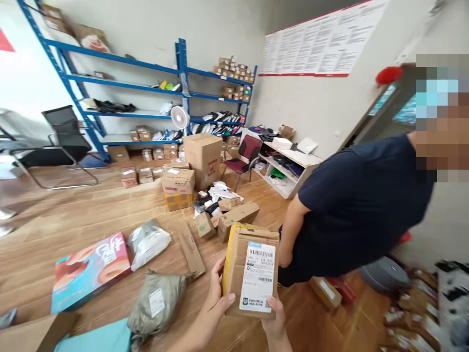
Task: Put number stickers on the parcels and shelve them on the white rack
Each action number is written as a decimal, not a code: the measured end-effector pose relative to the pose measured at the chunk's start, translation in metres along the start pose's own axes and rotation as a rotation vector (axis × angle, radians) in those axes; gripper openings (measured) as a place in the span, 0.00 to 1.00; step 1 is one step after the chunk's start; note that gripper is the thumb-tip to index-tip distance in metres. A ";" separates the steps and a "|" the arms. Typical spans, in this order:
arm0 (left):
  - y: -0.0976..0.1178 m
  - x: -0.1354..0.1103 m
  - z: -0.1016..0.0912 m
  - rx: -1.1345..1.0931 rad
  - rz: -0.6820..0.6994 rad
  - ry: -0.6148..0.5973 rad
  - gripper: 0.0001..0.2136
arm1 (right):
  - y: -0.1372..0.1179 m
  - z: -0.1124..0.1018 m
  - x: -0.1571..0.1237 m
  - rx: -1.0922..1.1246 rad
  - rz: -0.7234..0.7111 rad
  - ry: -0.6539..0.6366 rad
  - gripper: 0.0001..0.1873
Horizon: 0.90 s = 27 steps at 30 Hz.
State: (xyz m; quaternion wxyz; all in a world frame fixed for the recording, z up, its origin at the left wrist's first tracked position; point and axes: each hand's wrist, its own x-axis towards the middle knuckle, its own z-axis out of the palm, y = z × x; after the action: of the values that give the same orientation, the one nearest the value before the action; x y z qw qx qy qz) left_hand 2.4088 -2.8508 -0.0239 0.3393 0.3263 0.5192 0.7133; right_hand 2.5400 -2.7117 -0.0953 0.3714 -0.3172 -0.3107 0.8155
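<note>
Between both hands I hold a brown cardboard box point(231, 274) with yellow tape along its left edge. A white shipping label point(256, 288) with barcodes faces me on its front. My left hand point(216, 293) grips the left side, thumb on the front face. At the lower right corner, my right hand point(274, 318) is closed round the box, its thumb on the label's edge. Below and left of the box, a grey-green wrapped parcel point(161, 296) lies on the wooden floor, with a flat cardboard piece point(191, 249) beyond it.
Close on the right stands a person in a dark shirt point(355, 205). A pink and blue box point(91, 271) and a white plastic parcel point(148, 242) lie on the left. Stacked cartons point(203, 156), a red chair point(244, 154) and blue shelves point(128, 115) stand farther back. Parcels crowd the lower right.
</note>
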 end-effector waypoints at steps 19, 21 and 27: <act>-0.041 0.242 -0.183 -0.124 0.019 0.167 0.41 | 0.033 0.184 0.321 -0.272 0.297 -0.606 0.43; -0.042 0.281 -0.208 -0.164 0.048 0.263 0.42 | 0.042 0.223 0.372 -0.306 0.345 -0.679 0.44; -0.002 0.353 -0.271 -0.175 0.107 0.656 0.41 | 0.089 0.360 0.472 -0.337 0.454 -0.898 0.42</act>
State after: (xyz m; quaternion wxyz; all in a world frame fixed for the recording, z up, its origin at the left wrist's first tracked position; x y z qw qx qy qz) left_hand 1.9912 -2.7000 -0.0532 0.1430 0.0757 0.5197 0.8389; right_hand 1.9878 -2.4778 -0.0789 -0.0402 -0.0514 -0.4892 0.8697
